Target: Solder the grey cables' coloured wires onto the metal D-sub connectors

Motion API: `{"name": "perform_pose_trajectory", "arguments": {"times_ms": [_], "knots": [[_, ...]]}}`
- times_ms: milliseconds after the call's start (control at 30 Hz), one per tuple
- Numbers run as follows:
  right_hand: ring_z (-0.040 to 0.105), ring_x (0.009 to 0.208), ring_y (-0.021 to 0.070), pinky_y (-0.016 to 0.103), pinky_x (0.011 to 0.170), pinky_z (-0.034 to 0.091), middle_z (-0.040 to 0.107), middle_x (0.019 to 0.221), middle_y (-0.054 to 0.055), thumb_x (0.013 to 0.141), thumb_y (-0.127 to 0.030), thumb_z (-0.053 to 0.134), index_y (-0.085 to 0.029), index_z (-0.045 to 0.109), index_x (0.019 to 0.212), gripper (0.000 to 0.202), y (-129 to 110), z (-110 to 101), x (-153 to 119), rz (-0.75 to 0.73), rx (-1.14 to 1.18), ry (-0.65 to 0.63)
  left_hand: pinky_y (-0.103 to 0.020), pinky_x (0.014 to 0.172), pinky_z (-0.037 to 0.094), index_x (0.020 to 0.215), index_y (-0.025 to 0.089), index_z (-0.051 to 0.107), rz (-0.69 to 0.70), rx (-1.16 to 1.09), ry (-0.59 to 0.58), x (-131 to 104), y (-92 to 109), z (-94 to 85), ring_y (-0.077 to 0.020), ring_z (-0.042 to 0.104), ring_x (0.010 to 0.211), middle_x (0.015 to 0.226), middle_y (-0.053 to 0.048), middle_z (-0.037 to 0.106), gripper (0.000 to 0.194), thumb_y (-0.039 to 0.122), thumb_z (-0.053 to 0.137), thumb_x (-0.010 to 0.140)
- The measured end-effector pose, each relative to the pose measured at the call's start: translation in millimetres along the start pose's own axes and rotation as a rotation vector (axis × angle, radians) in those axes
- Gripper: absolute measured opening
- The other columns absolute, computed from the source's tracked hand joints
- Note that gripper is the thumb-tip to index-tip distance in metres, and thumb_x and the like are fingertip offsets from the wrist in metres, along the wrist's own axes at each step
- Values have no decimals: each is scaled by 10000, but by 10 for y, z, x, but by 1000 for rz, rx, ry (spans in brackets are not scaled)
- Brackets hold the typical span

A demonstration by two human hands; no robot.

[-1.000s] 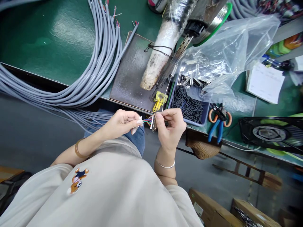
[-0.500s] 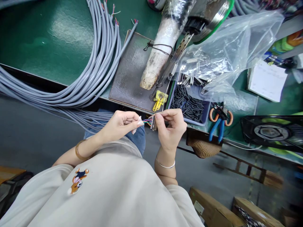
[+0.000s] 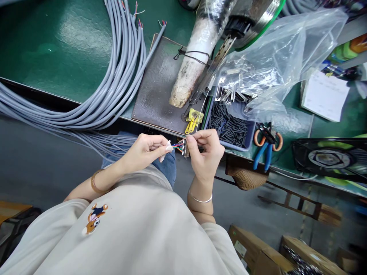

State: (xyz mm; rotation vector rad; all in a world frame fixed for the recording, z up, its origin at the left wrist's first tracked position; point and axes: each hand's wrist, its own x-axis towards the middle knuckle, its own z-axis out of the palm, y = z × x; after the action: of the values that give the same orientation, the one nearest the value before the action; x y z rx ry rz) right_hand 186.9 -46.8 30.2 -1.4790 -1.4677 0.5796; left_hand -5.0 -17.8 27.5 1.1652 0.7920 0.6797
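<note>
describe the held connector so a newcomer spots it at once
From the green workbench, look just off its near edge. There the right hand pinches a small connector with a row of bright pins. Coloured wires reach it from the left hand, unlike the metal parts by the plastic bag.

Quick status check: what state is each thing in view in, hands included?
Left hand: closed, pinching a white scrap
Right hand: closed, pinching the connector
Connector: held, coloured wires running to it
Grey cables: curved in a bundle, upper ends stripped
Tray: holding black pieces, partly covered
Plastic bag: crumpled, partly over the tray
Blue-handled pliers: handles spread
</note>
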Motion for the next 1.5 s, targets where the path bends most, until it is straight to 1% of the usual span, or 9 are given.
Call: {"name": "perform_pose_trajectory", "arguments": {"times_ms": [300,400,533,833,1033,1167,1267,1367,1500], "knots": [[573,546,73,221,579,525,599,712,-78,948,-332,673,-246,577,868,152,0,-3,-9,23,-9,-18,-191,507,401,737,129,636,4,-13,8,-4,21,3,-62,476,507,594,18,568,360,442,726,891],[606,578,77,220,582,528,609,731,-74,947,-323,681,-248,590,870,141,-5,-6,-17,-8,-7,-10,-189,525,427,764,122,653,5,-35,13,-10,4,-2,-67,507,522,603,16,577,339,426,751,877],[623,592,91,239,580,535,619,738,-65,952,-357,678,-250,600,868,156,-18,-12,-29,-18,-5,4,-188,541,460,792,126,666,9,-38,14,-25,-40,-11,-72,533,534,614,14,594,294,393,753,880],[689,645,117,252,570,545,657,758,-48,950,-401,692,-261,604,879,180,-16,-10,-55,80,115,-24,-180,532,488,811,125,709,34,3,32,-42,-73,-36,-86,586,541,623,-11,652,232,344,761,869],[679,635,101,235,557,521,658,760,-57,949,-352,701,-263,612,875,146,-18,0,-57,68,161,-17,-176,523,479,802,121,720,48,33,45,-44,-59,-45,-81,570,544,645,-17,660,213,321,763,859],[676,643,107,245,561,517,649,770,-51,947,-368,700,-262,610,879,155,-9,6,-64,83,147,-16,-169,531,471,811,122,716,63,37,45,-50,-75,-51,-74,558,551,663,-15,660,210,319,757,871],[666,640,102,240,562,507,627,762,-55,945,-370,703,-256,606,873,166,-6,12,-62,84,136,-18,-170,528,460,820,125,708,65,29,18,-53,-83,-59,-76,563,540,637,-8,655,207,318,742,888],[648,630,92,231,566,498,608,746,-61,948,-367,697,-248,598,861,178,-12,20,-51,91,141,-32,-165,488,411,801,128,680,49,17,-30,-57,-67,-69,-53,491,472,588,12,623,237,328,701,926],[596,584,76,220,553,477,589,722,-71,954,-371,682,-239,582,857,192,-19,28,-35,89,122,-47,-159,418,314,802,126,665,-25,-1,-60,-58,-16,-75,-20,361,399,573,27,611,264,350,684,940]]}}
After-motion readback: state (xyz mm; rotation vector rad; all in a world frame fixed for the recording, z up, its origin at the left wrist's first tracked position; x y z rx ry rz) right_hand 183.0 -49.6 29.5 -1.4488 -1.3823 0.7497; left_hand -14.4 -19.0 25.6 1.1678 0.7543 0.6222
